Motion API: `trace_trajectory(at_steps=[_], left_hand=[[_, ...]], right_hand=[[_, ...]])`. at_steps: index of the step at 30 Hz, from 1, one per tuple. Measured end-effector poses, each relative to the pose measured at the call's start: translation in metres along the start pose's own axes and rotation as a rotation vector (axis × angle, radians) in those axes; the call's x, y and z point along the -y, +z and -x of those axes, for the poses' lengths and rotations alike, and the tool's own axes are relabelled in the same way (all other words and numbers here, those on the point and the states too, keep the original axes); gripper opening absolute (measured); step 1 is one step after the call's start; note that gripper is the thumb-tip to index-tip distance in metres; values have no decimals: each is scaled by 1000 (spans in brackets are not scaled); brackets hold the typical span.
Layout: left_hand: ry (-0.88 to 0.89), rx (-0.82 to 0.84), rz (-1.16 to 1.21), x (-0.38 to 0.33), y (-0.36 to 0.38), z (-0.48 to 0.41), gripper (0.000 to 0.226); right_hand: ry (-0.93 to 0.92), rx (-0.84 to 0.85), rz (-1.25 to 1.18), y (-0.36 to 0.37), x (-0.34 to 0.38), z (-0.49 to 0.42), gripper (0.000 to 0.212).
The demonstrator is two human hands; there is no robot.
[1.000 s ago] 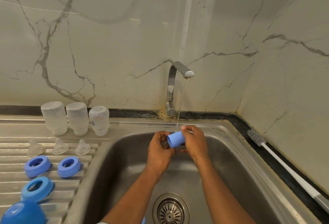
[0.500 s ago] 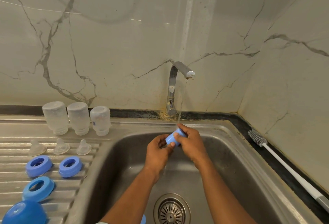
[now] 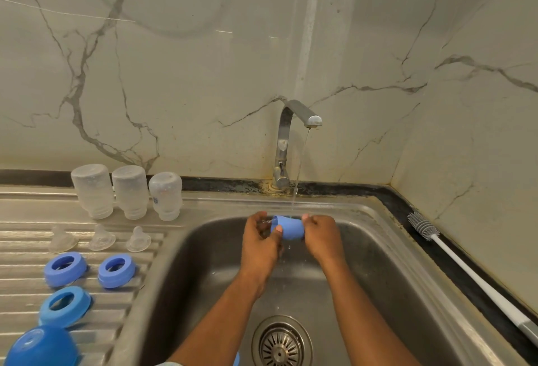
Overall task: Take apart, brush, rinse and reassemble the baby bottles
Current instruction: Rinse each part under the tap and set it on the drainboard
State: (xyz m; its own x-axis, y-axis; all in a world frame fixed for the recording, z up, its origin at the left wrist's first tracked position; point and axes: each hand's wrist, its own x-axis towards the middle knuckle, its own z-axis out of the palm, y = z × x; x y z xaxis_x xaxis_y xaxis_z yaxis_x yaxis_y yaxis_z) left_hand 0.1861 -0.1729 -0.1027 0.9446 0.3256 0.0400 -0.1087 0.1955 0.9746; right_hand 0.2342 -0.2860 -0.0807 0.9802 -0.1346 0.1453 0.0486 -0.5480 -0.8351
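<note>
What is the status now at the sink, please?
Left hand and right hand grip blue cap under tap stream. Bottles, nipples, rings sit on drainboard. Nothing blocks.

We look down under soft, warm, fairly bright indoor light that gives the marble wall (image 3: 203,74) a yellowish cast. A pale vertical streak of glare runs down the wall above the tap (image 3: 283,144), and a dull sheen lies across the draining board (image 3: 26,237). The sink (image 3: 378,263) darkens along its back and left walls. Shadows are faint and diffuse. Slight motion blur softens the left hand (image 3: 260,244), the right hand (image 3: 320,237) and the blue cap (image 3: 288,228) they grip. Our wide lens bows straight lines near the frame's edges.
</note>
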Motion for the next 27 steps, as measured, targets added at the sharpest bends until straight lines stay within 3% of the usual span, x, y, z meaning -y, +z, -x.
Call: trace_trajectory(at_steps=[2,4,5,10,13,15,18,21,27], left_hand=[[96,-16,-150,4,-4,-2,58],[153,4,-271,7,-3,-3,74],[166,26,-317,7,-2,-4,80],[124,131,-382,6,-3,-2,93],[140,103,-383,2,-5,-1,87],[150,27,-422,-1,-9,-1,80],[161,-12,-510,-8,-18,12,69],[174,-33,-635,-23,-30,34,55],[243,60,-845,-48,-52,72,39]], right_hand=[[35,110,125,1,-3,4,20],[0,227,107,3,-1,8,53],[-35,277,96,3,1,11,55],[-85,321,204,5,-3,13,32],[-89,229,131,1,0,13,35],[-90,278,71,-1,3,13,39],[-31,366,250,-7,6,24,35],[-46,173,246,-19,14,35,38],[-102,313,250,-51,23,72,42]])
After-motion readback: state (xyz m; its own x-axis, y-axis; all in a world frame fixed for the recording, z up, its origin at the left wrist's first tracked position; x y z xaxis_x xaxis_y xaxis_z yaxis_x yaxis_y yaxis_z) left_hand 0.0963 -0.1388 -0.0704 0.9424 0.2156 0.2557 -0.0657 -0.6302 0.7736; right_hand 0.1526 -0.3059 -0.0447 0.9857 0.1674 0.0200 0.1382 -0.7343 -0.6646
